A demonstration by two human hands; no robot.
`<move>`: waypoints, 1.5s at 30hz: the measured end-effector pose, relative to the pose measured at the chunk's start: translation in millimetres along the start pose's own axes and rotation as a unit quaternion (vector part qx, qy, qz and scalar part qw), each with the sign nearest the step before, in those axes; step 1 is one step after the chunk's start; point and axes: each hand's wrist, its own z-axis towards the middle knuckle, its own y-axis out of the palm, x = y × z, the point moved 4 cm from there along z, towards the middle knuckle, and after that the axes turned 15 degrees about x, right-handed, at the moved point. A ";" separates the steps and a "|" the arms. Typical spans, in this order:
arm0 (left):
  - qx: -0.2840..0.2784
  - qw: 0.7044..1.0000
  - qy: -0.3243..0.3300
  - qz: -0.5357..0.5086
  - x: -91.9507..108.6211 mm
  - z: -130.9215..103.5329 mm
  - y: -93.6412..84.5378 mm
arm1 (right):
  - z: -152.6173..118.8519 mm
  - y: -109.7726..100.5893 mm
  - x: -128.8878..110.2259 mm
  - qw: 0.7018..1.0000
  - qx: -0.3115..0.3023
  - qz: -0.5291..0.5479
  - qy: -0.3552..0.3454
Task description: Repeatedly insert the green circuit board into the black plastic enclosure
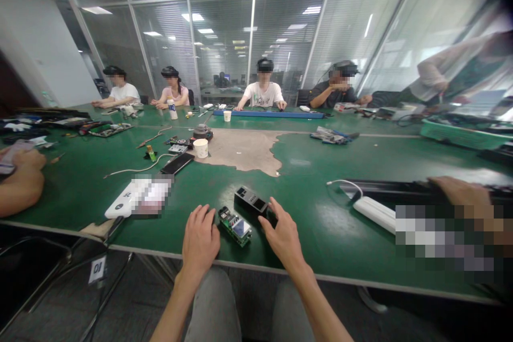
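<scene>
Along the near edge of the green table (316, 235), a small circuit board with a screen (236, 227) lies between the two hands, with a black casing (249, 200) just beyond it, slightly to the right. On the left, the left hand (200, 235) is palm down just beside the board, its fingers loosely curved and close together, clasping nothing. The right hand (282, 232) has thumb and forefinger apart at the casing's right end; whether they touch it I cannot tell. Farther left lie a white device (124, 203) and a black phone (177, 163), near a paper cup (201, 148).
</scene>
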 end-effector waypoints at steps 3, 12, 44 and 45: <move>0.002 1.000 0.000 -0.002 -0.3 -0.4 0.6 | 1.3 -19.2 0.9 0.998 0.048 0.022 0.018; 0.009 1.000 0.003 -0.016 -0.7 -0.8 2.2 | 10.9 -32.9 2.6 0.999 0.032 -0.012 0.034; 0.022 1.000 0.005 -0.022 -1.6 -2.4 1.2 | -22.5 -20.8 -79.1 0.999 -0.015 0.038 -0.016; 0.023 0.999 0.005 -0.024 -1.7 -2.5 1.1 | -24.1 -21.1 -80.2 0.999 -0.015 0.033 -0.026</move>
